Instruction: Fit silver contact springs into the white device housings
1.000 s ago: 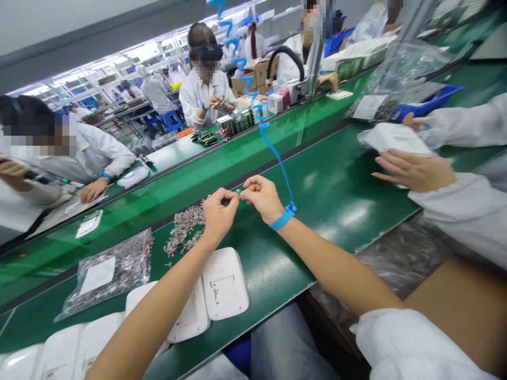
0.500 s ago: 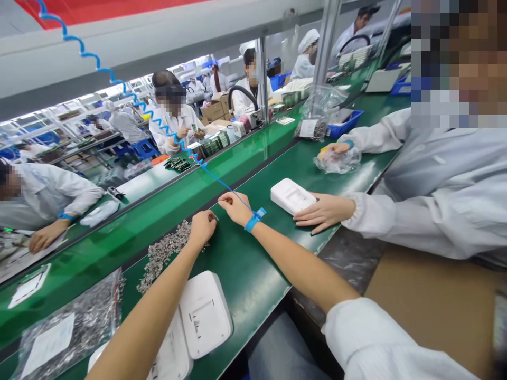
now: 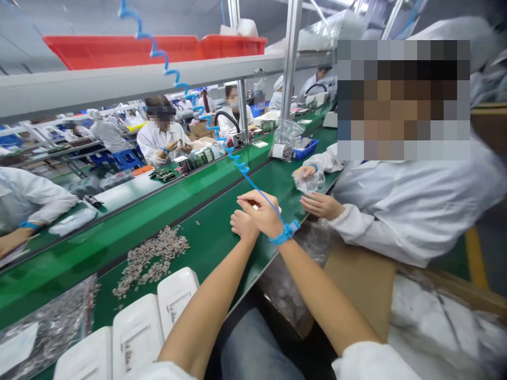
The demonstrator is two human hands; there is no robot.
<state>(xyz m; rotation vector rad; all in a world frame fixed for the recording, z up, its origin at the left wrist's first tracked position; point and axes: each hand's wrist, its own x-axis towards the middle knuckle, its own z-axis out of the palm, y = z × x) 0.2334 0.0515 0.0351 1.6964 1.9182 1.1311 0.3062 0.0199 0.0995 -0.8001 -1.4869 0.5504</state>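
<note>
My left hand (image 3: 244, 226), fingers curled, is low over the green bench, pressed close beneath my right hand. Bent over it, my right hand (image 3: 264, 211) has thumb and fingertips drawn together; whatever either hand holds is hidden. A blue wrist strap (image 3: 284, 233) with a coiled cord circles my right wrist. Slivers of a white surface show around my right hand, mostly covered. Left of my hands lies a pile of small metal parts (image 3: 156, 256). Several white plastic housings (image 3: 137, 324) stand in a row beside my left forearm.
A clear bag of metal parts (image 3: 59, 311) lies at lower left. At right, a co-worker's hand (image 3: 321, 205) rests at the bench edge; their other hand is on a clear plastic bag (image 3: 309, 180). Behind are a blue tray (image 3: 306, 149) and a cardboard box (image 3: 356, 285) below.
My left hand has moved right, away from the metal parts, to meet my right hand. The co-worker's near hand has left the white housing. My view has turned upward and right.
</note>
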